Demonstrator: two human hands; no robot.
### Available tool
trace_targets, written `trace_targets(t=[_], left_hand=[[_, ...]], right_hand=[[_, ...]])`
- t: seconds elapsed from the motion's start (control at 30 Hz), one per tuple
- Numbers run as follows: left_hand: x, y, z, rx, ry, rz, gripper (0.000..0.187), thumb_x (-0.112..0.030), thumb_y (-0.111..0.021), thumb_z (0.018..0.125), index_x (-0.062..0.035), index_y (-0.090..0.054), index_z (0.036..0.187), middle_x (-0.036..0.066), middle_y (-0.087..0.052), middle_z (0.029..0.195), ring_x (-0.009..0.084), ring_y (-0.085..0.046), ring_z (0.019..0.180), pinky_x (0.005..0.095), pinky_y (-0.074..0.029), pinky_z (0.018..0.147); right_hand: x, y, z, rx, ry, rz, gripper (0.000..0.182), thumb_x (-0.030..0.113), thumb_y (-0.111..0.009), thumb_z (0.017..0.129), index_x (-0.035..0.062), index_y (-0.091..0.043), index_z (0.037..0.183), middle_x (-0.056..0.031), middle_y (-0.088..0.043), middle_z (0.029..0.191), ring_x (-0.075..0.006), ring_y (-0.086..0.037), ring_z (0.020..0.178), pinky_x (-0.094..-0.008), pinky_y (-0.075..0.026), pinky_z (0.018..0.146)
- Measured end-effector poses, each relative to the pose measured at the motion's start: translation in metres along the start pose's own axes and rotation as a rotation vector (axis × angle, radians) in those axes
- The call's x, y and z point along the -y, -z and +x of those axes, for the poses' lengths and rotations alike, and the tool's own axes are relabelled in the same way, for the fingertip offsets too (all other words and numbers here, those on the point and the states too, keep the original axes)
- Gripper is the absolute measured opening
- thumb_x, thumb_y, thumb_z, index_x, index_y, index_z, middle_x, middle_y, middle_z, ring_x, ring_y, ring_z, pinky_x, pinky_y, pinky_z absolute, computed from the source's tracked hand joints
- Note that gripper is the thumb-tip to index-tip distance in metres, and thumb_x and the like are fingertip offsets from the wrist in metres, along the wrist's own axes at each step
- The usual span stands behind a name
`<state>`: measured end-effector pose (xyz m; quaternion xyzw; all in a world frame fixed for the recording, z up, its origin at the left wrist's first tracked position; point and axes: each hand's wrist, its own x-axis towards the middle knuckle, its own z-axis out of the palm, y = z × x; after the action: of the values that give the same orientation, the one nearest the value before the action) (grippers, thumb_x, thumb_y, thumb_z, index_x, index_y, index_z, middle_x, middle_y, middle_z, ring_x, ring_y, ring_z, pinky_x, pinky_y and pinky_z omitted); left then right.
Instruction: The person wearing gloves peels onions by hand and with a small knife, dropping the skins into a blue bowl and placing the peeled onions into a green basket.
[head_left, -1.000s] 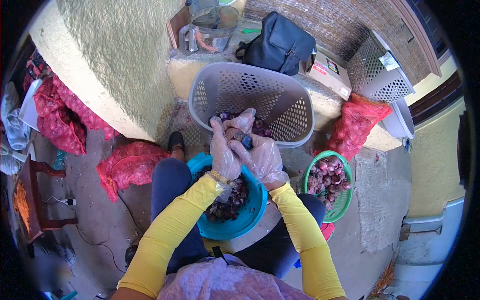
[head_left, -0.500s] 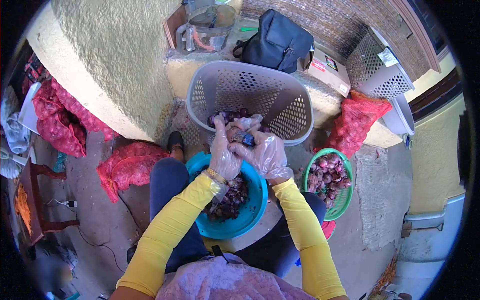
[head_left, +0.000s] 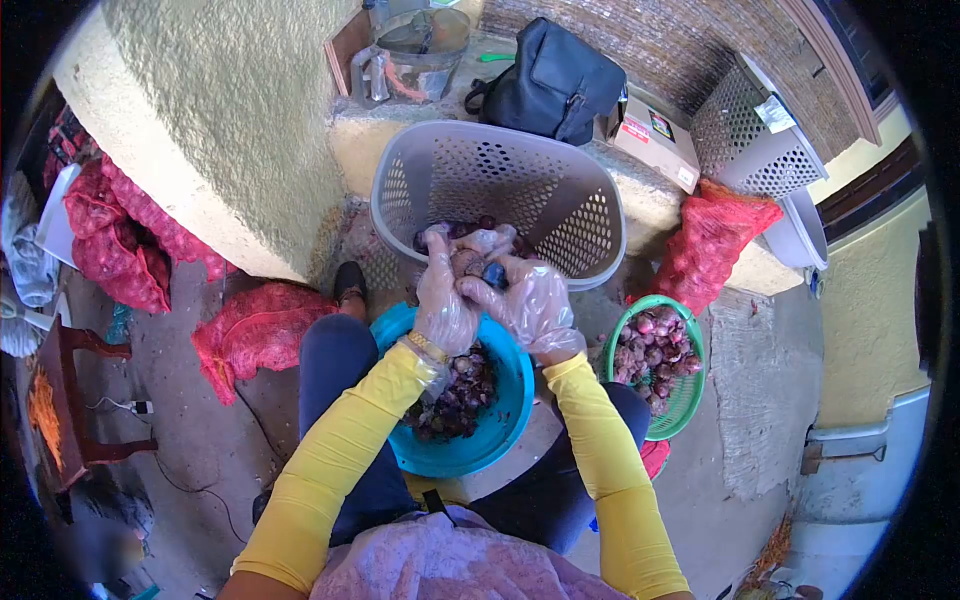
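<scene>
My left hand (head_left: pixel 447 298), in a clear plastic glove, is closed around a red onion (head_left: pixel 467 264). Against it, my gloved right hand (head_left: pixel 535 302) is closed on a small shiny blue object (head_left: pixel 495 275); its kind is mostly hidden by the fingers. Both hands meet over the near rim of a grey perforated laundry basket (head_left: pixel 400 180), where several purple onions (head_left: pixel 487 222) lie at the bottom. Beneath my wrists a turquoise basin (head_left: pixel 515 400) holds dark red onion skins (head_left: pixel 462 400).
A green colander (head_left: pixel 688 405) of red onions stands to the right. Red mesh sacks (head_left: pixel 715 245) are on both sides, one (head_left: pixel 265 330) by my left knee. Behind the basket, a black backpack (head_left: pixel 570 80) and a cardboard box (head_left: pixel 655 140) rest on a ledge.
Both hands stay together above the basket rim. The onion has turned slightly in my fingers, and my right hand's fingers have shifted a little around the blue object.
</scene>
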<state>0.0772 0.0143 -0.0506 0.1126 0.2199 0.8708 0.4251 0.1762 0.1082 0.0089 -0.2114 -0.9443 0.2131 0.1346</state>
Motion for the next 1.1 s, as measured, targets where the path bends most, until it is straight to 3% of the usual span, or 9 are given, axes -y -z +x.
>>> trace_targets(t=[0.13, 0.4, 0.5, 0.57, 0.67, 0.77, 0.87, 1.0, 1.1], left_hand=[[-0.015, -0.011, -0.002, -0.033, 0.229, -0.031, 0.071, -0.062, -0.031, 0.109, 0.0009, -0.063, 0.119, 0.023, -0.063, 0.139, 0.0335, -0.059, 0.13, 0.0445, -0.048, 0.115], [-0.01, 0.015, 0.002, -0.174, 0.372, -0.088, 0.067, -0.056, -0.033, 0.111, 0.0034, -0.058, 0.129, 0.024, -0.061, 0.139, 0.0325, -0.063, 0.125, 0.0442, -0.052, 0.112], [-0.006, 0.005, -0.001, -0.178, 0.247, -0.127, 0.067, -0.054, -0.031, 0.112, 0.005, -0.054, 0.134, 0.026, -0.059, 0.141, 0.0352, -0.061, 0.127, 0.0461, -0.048, 0.116], [0.002, 0.005, 0.0, -0.243, 0.05, -0.151, 0.064, -0.054, -0.037, 0.112, 0.0056, -0.061, 0.113, 0.028, -0.064, 0.133, 0.039, -0.062, 0.127, 0.0483, -0.049, 0.116], [0.0, -0.005, 0.0, -0.33, 0.026, -0.121, 0.068, -0.053, -0.028, 0.113, 0.0068, -0.054, 0.133, 0.028, -0.057, 0.144, 0.0392, -0.054, 0.138, 0.0477, -0.041, 0.122], [0.002, -0.009, 0.002, -0.338, -0.009, -0.108, 0.068, -0.057, -0.037, 0.111, 0.0064, -0.062, 0.117, 0.027, -0.065, 0.133, 0.0381, -0.061, 0.13, 0.0467, -0.045, 0.119], [0.004, -0.005, 0.003, -0.198, -0.048, -0.016, 0.07, -0.06, -0.036, 0.11, 0.0042, -0.063, 0.116, 0.024, -0.066, 0.132, 0.0363, -0.061, 0.13, 0.0446, -0.046, 0.118], [-0.003, -0.001, 0.0, -0.027, -0.001, 0.007, 0.067, -0.058, -0.036, 0.111, 0.0032, -0.059, 0.123, 0.027, -0.059, 0.143, 0.0382, -0.055, 0.137, 0.0466, -0.042, 0.121], [-0.011, -0.01, -0.004, 0.0, 0.212, -0.067, 0.066, -0.059, -0.036, 0.11, 0.0019, -0.06, 0.122, 0.026, -0.059, 0.143, 0.0372, -0.057, 0.135, 0.0448, -0.044, 0.119]], right_hand=[[0.0, 0.009, -0.001, -0.057, 0.046, 0.013, 0.063, 0.055, -0.087, 0.074, 0.0106, -0.077, 0.118, -0.0176, -0.078, 0.102, -0.0385, -0.075, 0.091, -0.0452, -0.06, 0.081], [0.004, -0.008, -0.008, -0.018, 0.008, 0.126, 0.058, 0.053, -0.082, 0.083, 0.0062, -0.077, 0.117, -0.0223, -0.076, 0.1, -0.0402, -0.074, 0.091, -0.0448, -0.059, 0.081], [0.007, -0.017, -0.009, 0.028, -0.059, 0.128, 0.054, 0.052, -0.077, 0.09, 0.0026, -0.076, 0.113, -0.0257, -0.074, 0.094, -0.0426, -0.073, 0.086, -0.0457, -0.057, 0.077], [0.007, -0.023, -0.009, 0.089, -0.135, 0.076, 0.053, 0.051, -0.073, 0.094, 0.0009, -0.076, 0.109, -0.0272, -0.073, 0.091, -0.0436, -0.072, 0.083, -0.0461, -0.056, 0.074], [0.0, -0.038, -0.009, 0.034, -0.093, 0.313, 0.054, 0.052, -0.068, 0.099, -0.0016, -0.076, 0.099, -0.0277, -0.072, 0.086, -0.0445, -0.069, 0.075, -0.0461, -0.053, 0.07], [0.004, -0.037, -0.008, -0.061, -0.102, 0.429, 0.055, 0.051, -0.064, 0.101, -0.0025, -0.075, 0.093, -0.0265, -0.071, 0.081, -0.0448, -0.067, 0.071, -0.0464, -0.052, 0.069], [0.005, -0.021, -0.005, 0.079, -0.187, 0.397, 0.053, 0.05, -0.063, 0.102, -0.002, -0.075, 0.097, -0.0264, -0.071, 0.081, -0.0453, -0.068, 0.072, -0.0469, -0.053, 0.07], [-0.002, -0.011, -0.004, -0.022, -0.026, 0.231, 0.051, 0.051, -0.075, 0.091, 0.0023, -0.078, 0.105, -0.0253, -0.073, 0.085, -0.0443, -0.071, 0.079, -0.0476, -0.056, 0.074], [-0.001, 0.003, -0.002, -0.107, 0.096, 0.208, 0.057, 0.053, -0.085, 0.079, 0.0068, -0.078, 0.112, -0.0228, -0.075, 0.091, -0.0429, -0.073, 0.085, -0.047, -0.058, 0.078]])
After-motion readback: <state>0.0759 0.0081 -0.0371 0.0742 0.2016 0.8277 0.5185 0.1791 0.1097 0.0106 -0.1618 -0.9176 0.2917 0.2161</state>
